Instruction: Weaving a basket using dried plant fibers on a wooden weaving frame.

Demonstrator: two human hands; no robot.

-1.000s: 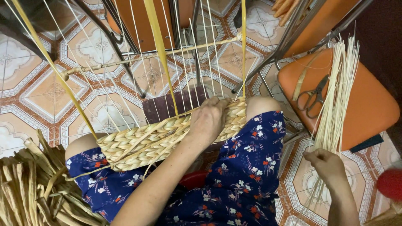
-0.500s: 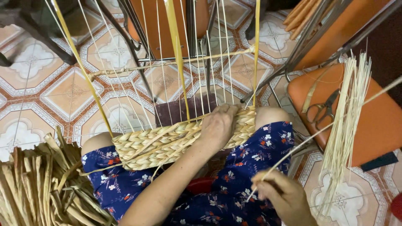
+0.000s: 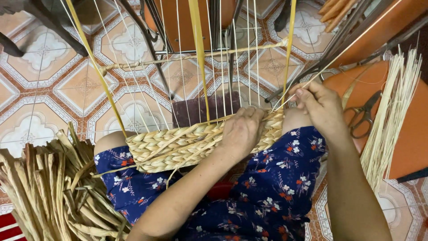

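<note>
A braided straw mat (image 3: 178, 145) lies across my knees, over a blue flowered dress (image 3: 267, 192). Thin pale warp strands (image 3: 214, 67) run up from it to a crossbar (image 3: 187, 57). My left hand (image 3: 243, 131) presses flat on the right part of the weave. My right hand (image 3: 318, 107) is at the mat's right end, pinching a single thin pale straw (image 3: 352, 47) that stretches up to the right.
A bundle of dried flat reeds (image 3: 49, 196) lies at the lower left. An orange stool (image 3: 410, 134) on the right carries scissors (image 3: 363, 114) and a sheaf of thin straws (image 3: 392, 111). Patterned floor tiles (image 3: 40, 85) and chair legs (image 3: 151, 40) lie ahead.
My right hand took one straw from the sheaf on the stool and carried it up and left to the mat's right end. My left hand stayed on the weave.
</note>
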